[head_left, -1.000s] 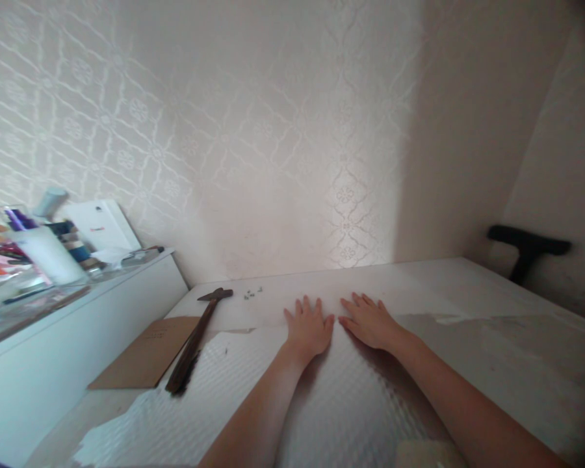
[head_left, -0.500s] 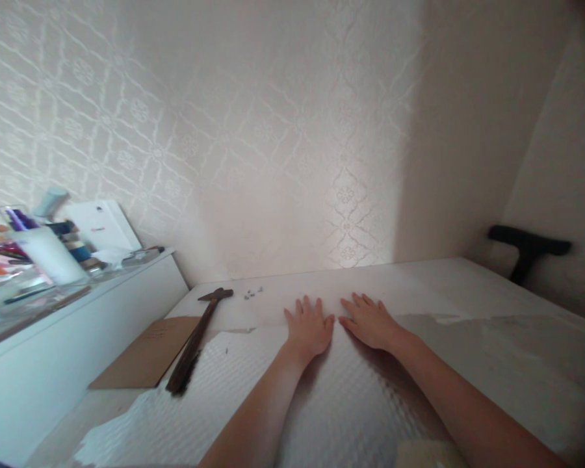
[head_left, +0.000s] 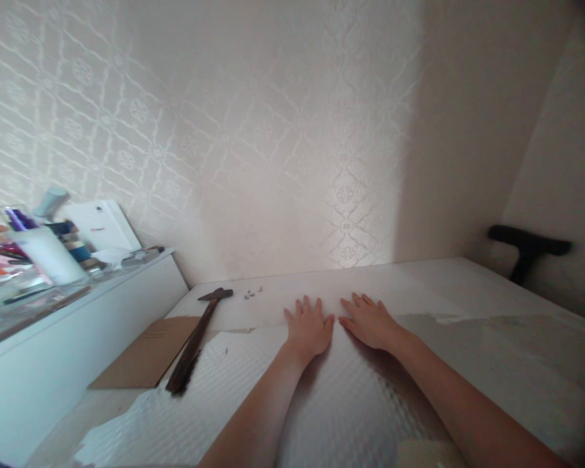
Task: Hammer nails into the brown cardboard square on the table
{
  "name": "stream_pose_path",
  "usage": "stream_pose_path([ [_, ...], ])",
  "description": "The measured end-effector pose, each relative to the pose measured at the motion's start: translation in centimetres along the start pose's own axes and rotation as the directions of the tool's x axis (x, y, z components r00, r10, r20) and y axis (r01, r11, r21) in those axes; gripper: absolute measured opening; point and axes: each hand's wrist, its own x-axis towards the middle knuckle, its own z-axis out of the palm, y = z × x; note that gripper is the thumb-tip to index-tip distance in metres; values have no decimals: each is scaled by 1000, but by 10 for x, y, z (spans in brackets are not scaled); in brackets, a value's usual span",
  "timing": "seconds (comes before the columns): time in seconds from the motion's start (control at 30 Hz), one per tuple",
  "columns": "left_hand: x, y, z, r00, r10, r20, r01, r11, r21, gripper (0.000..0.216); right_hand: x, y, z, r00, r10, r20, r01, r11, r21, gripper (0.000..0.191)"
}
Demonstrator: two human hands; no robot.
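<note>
My left hand (head_left: 308, 327) and my right hand (head_left: 369, 319) lie flat side by side on a white board (head_left: 458, 286), fingers stretched out and pointing at the wall. Both press on the far edge of a sheet of bubble wrap (head_left: 214, 396) that covers the near part of the board. Neither hand holds anything. A hammer with a dark wooden handle (head_left: 195, 341) lies to the left of my left hand, its head toward the wall. Several small nails (head_left: 253, 293) are scattered just past the hammer head.
A brown cardboard sheet (head_left: 143, 354) lies under the hammer's left side. A white shelf (head_left: 53, 325) at the left carries bottles and a white box (head_left: 102, 226). A patterned wall stands right behind the board. A black handle-like object (head_left: 526, 250) sits at the far right.
</note>
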Motion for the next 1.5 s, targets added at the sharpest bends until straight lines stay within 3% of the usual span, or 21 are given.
stream_pose_path([
  [1.5,0,0,0,1000,2,-1,-2,1000,12,61,-3,-1,-3,1000,-10,-5,10,1000,-7,59],
])
